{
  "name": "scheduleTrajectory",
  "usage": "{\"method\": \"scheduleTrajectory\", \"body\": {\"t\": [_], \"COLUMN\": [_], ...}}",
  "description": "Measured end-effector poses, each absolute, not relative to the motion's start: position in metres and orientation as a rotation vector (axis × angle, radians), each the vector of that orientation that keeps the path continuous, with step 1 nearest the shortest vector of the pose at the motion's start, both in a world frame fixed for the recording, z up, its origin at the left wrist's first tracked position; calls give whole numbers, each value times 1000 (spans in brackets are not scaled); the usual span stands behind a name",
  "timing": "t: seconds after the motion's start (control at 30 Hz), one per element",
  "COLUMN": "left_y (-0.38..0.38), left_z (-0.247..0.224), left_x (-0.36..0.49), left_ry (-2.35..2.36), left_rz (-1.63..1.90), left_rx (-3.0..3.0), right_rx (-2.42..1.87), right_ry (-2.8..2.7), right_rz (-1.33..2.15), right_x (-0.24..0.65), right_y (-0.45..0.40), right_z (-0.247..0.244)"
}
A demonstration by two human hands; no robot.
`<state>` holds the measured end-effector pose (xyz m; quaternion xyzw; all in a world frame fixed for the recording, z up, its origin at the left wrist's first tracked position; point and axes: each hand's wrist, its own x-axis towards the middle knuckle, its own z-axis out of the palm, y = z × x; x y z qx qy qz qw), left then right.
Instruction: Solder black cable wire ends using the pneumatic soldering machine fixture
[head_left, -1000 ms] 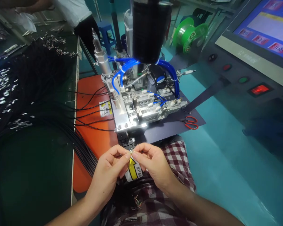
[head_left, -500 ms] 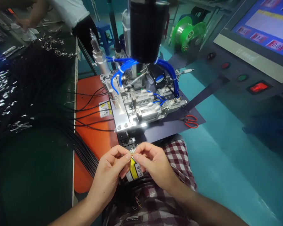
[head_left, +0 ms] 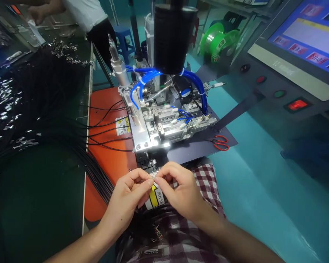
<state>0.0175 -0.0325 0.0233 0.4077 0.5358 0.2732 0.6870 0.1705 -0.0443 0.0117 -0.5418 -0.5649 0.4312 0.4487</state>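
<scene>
My left hand (head_left: 133, 191) and my right hand (head_left: 179, 188) meet fingertip to fingertip, thumbs against forefingers, both closed in a pinch. Whatever sits between the fingertips is too small to make out. Just behind them shows a white label with a yellow arrow (head_left: 154, 199), partly covered by my fingers. Beyond my hands stands a metal bench machine (head_left: 167, 124) with blue air tubes (head_left: 148, 77). Black cables (head_left: 109, 137) run from its left side. In my lap lies a dark bundle with thin coloured wire ends (head_left: 158, 233).
Red-handled scissors (head_left: 221, 143) lie on the machine's dark base plate. At left, a bench holds a heap of black cables (head_left: 38, 98), near a co-worker's white sleeve (head_left: 87, 14). A control panel with screen (head_left: 298, 54) stands at right, a green wire spool (head_left: 218, 40) behind.
My hands stay pinched together in nearly the same spot, with slight finger movement. The view has shifted slightly. At the back left, the co-worker's hand and the white item have moved.
</scene>
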Motion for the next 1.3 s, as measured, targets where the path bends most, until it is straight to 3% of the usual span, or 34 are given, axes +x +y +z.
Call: {"method": "scheduleTrajectory", "body": {"t": [0.07,0.23,0.33,0.6,0.9,1.3], "left_y": [-35,-42,-42,-30,-4,1], "left_z": [24,22,19,23,16,0], "left_x": [19,25,25,17,6,-6], "left_ry": [1224,1229,1176,1127,1317,1197], "left_rz": [643,900,879,679,612,479], "left_rx": [983,1422,1482,1257,2029,2255], "right_rx": [-1313,-1116,-1031,-1103,-1281,-1284], "right_ry": [-1403,-753,-559,-780,-938,-987], "right_rz": [1047,1764,1911,1750,1597,1632], "right_x": [171,171,172,175,184,182], "right_y": [-46,-45,-46,-46,-2,6], "right_z": [13,4,-1,-4,-22,-34]}}
